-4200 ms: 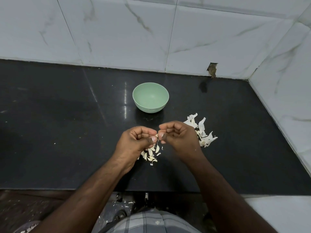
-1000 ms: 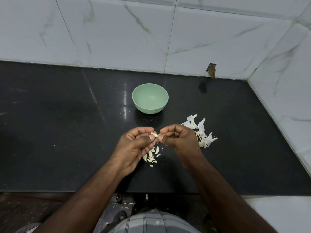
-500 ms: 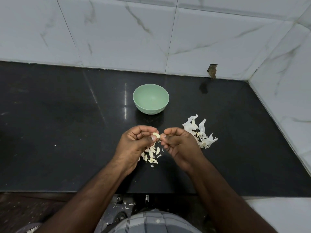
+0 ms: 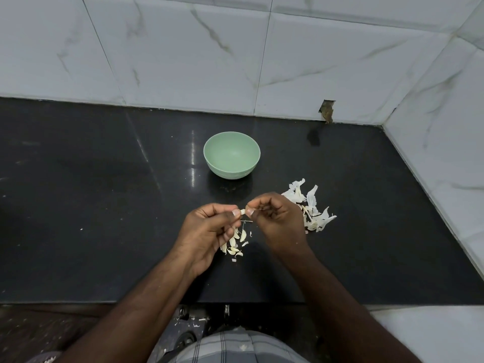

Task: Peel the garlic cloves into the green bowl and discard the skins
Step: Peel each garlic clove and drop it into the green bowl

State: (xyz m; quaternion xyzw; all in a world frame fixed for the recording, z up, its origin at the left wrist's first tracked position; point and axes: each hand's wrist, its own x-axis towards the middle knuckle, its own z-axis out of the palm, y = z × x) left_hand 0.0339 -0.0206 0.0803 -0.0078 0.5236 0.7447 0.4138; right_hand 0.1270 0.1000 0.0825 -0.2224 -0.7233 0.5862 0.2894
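Note:
Above the black counter, my left hand (image 4: 209, 226) and my right hand (image 4: 275, 216) pinch one small garlic clove (image 4: 244, 211) between their fingertips. A thin strand of skin hangs below the clove. Under my left hand lies a small heap of garlic cloves (image 4: 234, 244), partly hidden by the fingers. A pile of white papery skins (image 4: 311, 205) lies just right of my right hand. The green bowl (image 4: 231, 154) stands beyond my hands, with nothing visible inside.
The black counter (image 4: 91, 205) ends at a white marble-tiled wall behind and on the right. A chipped hole (image 4: 326, 111) marks the back wall's base. The counter's front edge runs just below my forearms, with floor and scraps beneath.
Both hands have lifted slightly toward the bowl with the clove between them. A strand of skin now hangs free under the clove.

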